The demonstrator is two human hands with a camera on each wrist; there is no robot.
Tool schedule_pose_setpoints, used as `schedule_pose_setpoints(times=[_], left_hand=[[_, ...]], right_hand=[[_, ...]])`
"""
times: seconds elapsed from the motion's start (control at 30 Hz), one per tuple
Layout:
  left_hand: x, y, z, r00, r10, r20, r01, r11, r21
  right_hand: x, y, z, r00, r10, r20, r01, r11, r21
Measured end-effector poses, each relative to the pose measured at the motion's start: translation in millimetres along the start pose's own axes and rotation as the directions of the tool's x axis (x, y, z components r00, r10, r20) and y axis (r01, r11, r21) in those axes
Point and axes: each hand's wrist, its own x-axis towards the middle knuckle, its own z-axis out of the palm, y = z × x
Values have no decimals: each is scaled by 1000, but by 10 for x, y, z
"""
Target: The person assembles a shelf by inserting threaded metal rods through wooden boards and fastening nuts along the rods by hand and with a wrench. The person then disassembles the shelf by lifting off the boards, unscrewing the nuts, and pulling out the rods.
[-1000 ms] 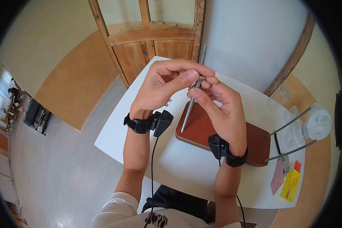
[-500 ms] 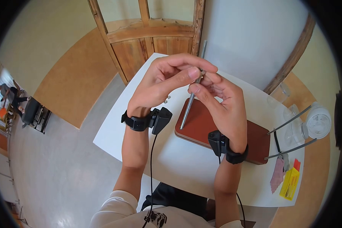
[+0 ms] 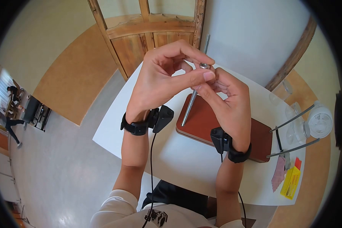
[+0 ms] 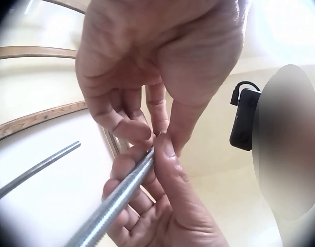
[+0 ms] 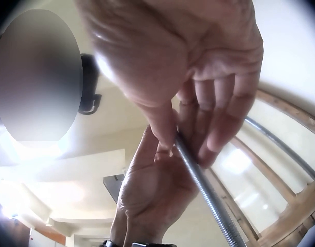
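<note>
In the head view my left hand (image 3: 159, 76) pinches a small metal nut (image 3: 204, 65) between thumb and index finger, its hole facing the camera. My right hand (image 3: 233, 104) grips the upper part of a threaded metal rod (image 3: 189, 107) with thumb and fingers, just below the nut. The rod slants up from the near left corner of a reddish-brown box (image 3: 205, 117). In the left wrist view the rod (image 4: 116, 198) runs up to where both hands meet; fingers hide its tip and whether the nut touches it. The right wrist view shows the rod (image 5: 206, 188) under my right fingers.
Behind my hands rises another rod (image 3: 207, 43). Two rods (image 3: 292, 119) lean out at the box's right end. On the white table (image 3: 171, 159) are clear jars, a white fan (image 3: 319, 122), a pink cloth (image 3: 279, 174) and a yellow basket (image 3: 290, 182). People are in the background at far left.
My left hand has shifted up and the nut has turned into clear view above its thumb. My right hand has moved slightly right, still gripping the rod. Background people have moved.
</note>
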Motion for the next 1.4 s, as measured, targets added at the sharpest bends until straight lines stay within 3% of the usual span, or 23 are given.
schedule_pose_setpoints(times=[0.47, 0.63, 0.87, 0.97, 1.03, 1.17, 1.27, 1.33, 1.4], left_hand=[[32, -43, -49, 998, 33, 60, -26, 994, -106], [-19, 84, 152, 994, 34, -107, -19, 989, 145], [-11, 57, 125, 973, 217, -78, -199, 961, 190], [-42, 126, 63, 990, 143, 10, -143, 981, 128], [-43, 184, 57, 999, -32, 24, 34, 998, -58], [-25, 135, 57, 996, -84, -4, 83, 989, -121], [-10, 127, 55, 999, -31, -35, 31, 999, 17], [-44, 142, 109, 992, 90, -86, -68, 972, 225], [-71, 194, 157, 993, 72, -99, -46, 969, 242]], right_hand=[[7, -9, -53, 996, -33, 79, 41, 993, -107], [-1, -6, -36, 999, -44, 31, 48, 990, -130], [-19, -46, -23, 998, -35, 45, 40, 993, -115], [-18, -11, -41, 997, -31, 72, 37, 996, -75], [-13, 5, -56, 995, -34, 89, 41, 996, -75], [-17, 7, -56, 995, -26, 93, 38, 991, -132], [-17, 26, -32, 996, -59, 65, 67, 989, -134], [-28, 18, -45, 997, -73, 34, 77, 989, -123], [-44, -14, -75, 996, -56, 72, 69, 978, -194]])
